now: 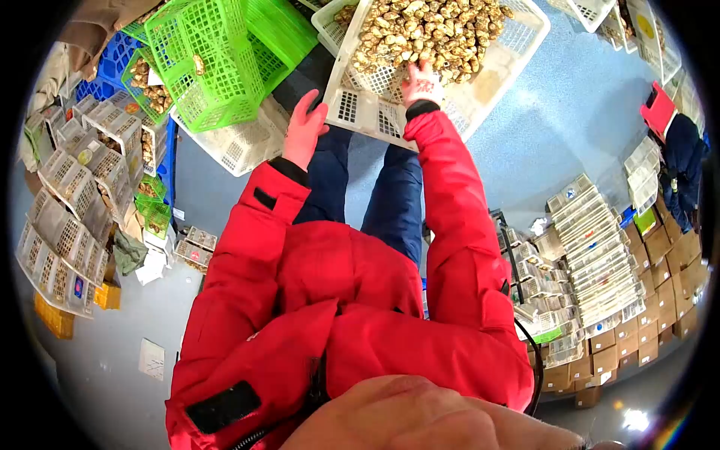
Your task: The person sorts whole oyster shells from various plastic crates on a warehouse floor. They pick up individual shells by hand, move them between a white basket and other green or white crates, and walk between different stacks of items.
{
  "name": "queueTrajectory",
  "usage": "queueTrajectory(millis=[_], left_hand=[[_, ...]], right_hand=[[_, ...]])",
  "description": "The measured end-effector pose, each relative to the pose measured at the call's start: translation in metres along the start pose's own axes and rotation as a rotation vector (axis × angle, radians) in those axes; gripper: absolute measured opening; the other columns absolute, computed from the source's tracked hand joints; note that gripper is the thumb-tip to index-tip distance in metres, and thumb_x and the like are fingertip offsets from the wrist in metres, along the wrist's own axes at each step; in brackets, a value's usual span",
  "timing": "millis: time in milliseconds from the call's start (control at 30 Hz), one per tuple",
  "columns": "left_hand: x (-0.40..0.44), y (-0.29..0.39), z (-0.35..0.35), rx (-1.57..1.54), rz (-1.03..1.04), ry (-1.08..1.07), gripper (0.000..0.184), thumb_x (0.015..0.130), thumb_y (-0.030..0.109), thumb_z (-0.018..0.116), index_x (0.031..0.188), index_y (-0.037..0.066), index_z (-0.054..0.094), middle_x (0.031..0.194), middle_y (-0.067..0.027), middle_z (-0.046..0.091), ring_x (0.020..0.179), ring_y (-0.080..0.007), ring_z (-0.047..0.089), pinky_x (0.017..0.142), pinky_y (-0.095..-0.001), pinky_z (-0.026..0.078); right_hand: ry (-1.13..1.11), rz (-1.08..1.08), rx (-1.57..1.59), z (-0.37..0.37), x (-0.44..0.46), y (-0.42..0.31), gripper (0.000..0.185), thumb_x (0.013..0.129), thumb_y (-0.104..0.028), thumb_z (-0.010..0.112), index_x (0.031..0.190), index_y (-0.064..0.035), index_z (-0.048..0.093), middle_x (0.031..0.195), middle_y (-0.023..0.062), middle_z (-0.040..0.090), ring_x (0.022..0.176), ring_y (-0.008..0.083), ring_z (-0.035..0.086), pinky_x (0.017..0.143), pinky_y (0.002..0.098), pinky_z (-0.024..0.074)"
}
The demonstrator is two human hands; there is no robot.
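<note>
A heap of mottled brown-and-cream shells that look like sea snails (435, 34) lies in a large white lattice crate (360, 127) in front of me. My right hand (422, 84), in a pinkish glove, reaches into it. Its fingertips touch the near edge of the heap, slightly apart; no single snail shows clearly in its grip. My left hand (304, 131), also gloved, hovers to the left of the crate with thumb and fingers apart and nothing in it. Nearest to it on the left are a green basket (206, 67) and a white crate (251, 139) beneath.
Another green crate (281, 37) leans beside the basket. Stacked white crates (75, 180) stand at the left, and more white crates (596, 247) at the right. Cardboard boxes (652, 307) line the right edge. A red item (658, 111) is farther right on the blue floor (570, 112).
</note>
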State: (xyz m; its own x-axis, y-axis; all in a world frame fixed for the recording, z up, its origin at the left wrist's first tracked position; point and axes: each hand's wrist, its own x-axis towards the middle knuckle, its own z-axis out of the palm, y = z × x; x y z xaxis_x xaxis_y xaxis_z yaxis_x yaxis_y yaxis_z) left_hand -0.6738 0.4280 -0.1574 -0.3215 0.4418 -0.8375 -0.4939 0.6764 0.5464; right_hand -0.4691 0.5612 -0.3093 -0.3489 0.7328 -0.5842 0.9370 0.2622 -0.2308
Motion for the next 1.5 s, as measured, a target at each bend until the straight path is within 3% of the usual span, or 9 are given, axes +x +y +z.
queueTrajectory(millis=[133, 333, 500, 700, 967, 1100, 1167, 1300, 1500], left_hand=[[-0.001, -0.007, -0.004, -0.020, -0.231, -0.155, 0.043, 0.088, 0.031, 0.051, 0.125, 0.008, 0.045, 0.119, -0.0062, 0.052, 0.103, -0.0180, 0.052, 0.074, -0.0276, 0.046], [-0.012, -0.022, 0.001, -0.081, -0.315, -0.248, 0.038, 0.089, 0.032, 0.050, 0.119, 0.007, 0.051, 0.112, -0.0058, 0.057, 0.102, -0.0181, 0.053, 0.078, -0.0297, 0.045], [-0.014, -0.029, -0.005, -0.084, -0.332, -0.259, 0.039, 0.090, 0.031, 0.048, 0.120, 0.006, 0.049, 0.113, -0.0078, 0.055, 0.102, -0.0183, 0.053, 0.081, -0.0307, 0.044], [-0.008, -0.040, -0.013, -0.074, -0.322, -0.263, 0.045, 0.090, 0.034, 0.048, 0.124, 0.004, 0.045, 0.117, -0.0103, 0.053, 0.104, -0.0193, 0.053, 0.085, -0.0313, 0.043], [-0.014, -0.033, -0.021, -0.048, -0.327, -0.240, 0.048, 0.089, 0.037, 0.048, 0.123, 0.003, 0.045, 0.118, -0.0105, 0.053, 0.106, -0.0195, 0.052, 0.086, -0.0323, 0.043], [-0.010, -0.030, -0.020, -0.092, -0.329, -0.240, 0.048, 0.090, 0.036, 0.048, 0.124, 0.003, 0.044, 0.118, -0.0103, 0.053, 0.107, -0.0195, 0.051, 0.088, -0.0321, 0.042], [-0.013, -0.023, -0.016, -0.101, -0.317, -0.248, 0.048, 0.089, 0.036, 0.048, 0.124, 0.003, 0.044, 0.119, -0.0104, 0.052, 0.108, -0.0194, 0.051, 0.088, -0.0319, 0.041], [-0.012, -0.024, -0.007, -0.116, -0.300, -0.287, 0.047, 0.090, 0.035, 0.048, 0.123, 0.003, 0.044, 0.120, -0.0107, 0.052, 0.109, -0.0197, 0.050, 0.089, -0.0319, 0.041], [-0.015, -0.029, 0.001, -0.119, -0.307, -0.298, 0.046, 0.090, 0.034, 0.047, 0.123, 0.003, 0.045, 0.119, -0.0110, 0.052, 0.108, -0.0205, 0.051, 0.088, -0.0322, 0.041]], right_hand=[[-0.070, 0.035, 0.214, 0.023, -0.033, 0.003, 0.039, 0.076, -0.027, 0.055, 0.114, -0.0168, 0.054, 0.107, 0.0143, 0.058, 0.097, 0.0304, 0.055, 0.082, 0.0402, 0.0452], [0.373, -0.181, 0.234, -0.023, 0.041, -0.033, 0.040, 0.075, -0.022, 0.056, 0.113, -0.0118, 0.052, 0.112, 0.0149, 0.053, 0.092, 0.0324, 0.056, 0.077, 0.0403, 0.0468], [-0.076, -0.019, -0.027, -0.014, 0.026, -0.036, 0.034, 0.077, -0.024, 0.055, 0.110, -0.0153, 0.054, 0.100, 0.0165, 0.058, 0.086, 0.0331, 0.058, 0.072, 0.0413, 0.0486], [-0.010, -0.115, 0.025, -0.014, 0.002, -0.096, 0.034, 0.078, -0.032, 0.058, 0.106, -0.0129, 0.051, 0.084, 0.0134, 0.061, 0.075, 0.0314, 0.061, 0.064, 0.0411, 0.0480], [-0.138, -0.117, -0.162, 0.031, 0.056, -0.103, 0.023, 0.086, -0.017, 0.041, 0.093, -0.0115, 0.062, 0.085, 0.0093, 0.065, 0.080, 0.0255, 0.065, 0.066, 0.0392, 0.0510], [-0.017, 0.084, 0.527, 0.020, 0.029, -0.079, 0.025, 0.079, -0.014, 0.056, 0.101, -0.0026, 0.061, 0.086, 0.0120, 0.065, 0.076, 0.0198, 0.063, 0.065, 0.0303, 0.0487], [-0.306, 0.142, 1.812, 0.016, 0.013, -0.051, 0.031, 0.081, -0.004, 0.054, 0.112, -0.0009, 0.055, 0.085, 0.0051, 0.062, 0.086, 0.0192, 0.061, 0.072, 0.0278, 0.0487], [-0.549, -0.101, 2.392, -0.019, -0.026, -0.025, 0.044, 0.079, -0.003, 0.055, 0.121, 0.0022, 0.044, 0.087, 0.0050, 0.060, 0.094, 0.0235, 0.060, 0.088, 0.0381, 0.0459], [-0.543, -0.188, 2.466, -0.057, -0.040, -0.044, 0.046, 0.083, -0.013, 0.052, 0.127, -0.0053, 0.040, 0.124, 0.0160, 0.046, 0.112, 0.0283, 0.047, 0.092, 0.0405, 0.0412]])
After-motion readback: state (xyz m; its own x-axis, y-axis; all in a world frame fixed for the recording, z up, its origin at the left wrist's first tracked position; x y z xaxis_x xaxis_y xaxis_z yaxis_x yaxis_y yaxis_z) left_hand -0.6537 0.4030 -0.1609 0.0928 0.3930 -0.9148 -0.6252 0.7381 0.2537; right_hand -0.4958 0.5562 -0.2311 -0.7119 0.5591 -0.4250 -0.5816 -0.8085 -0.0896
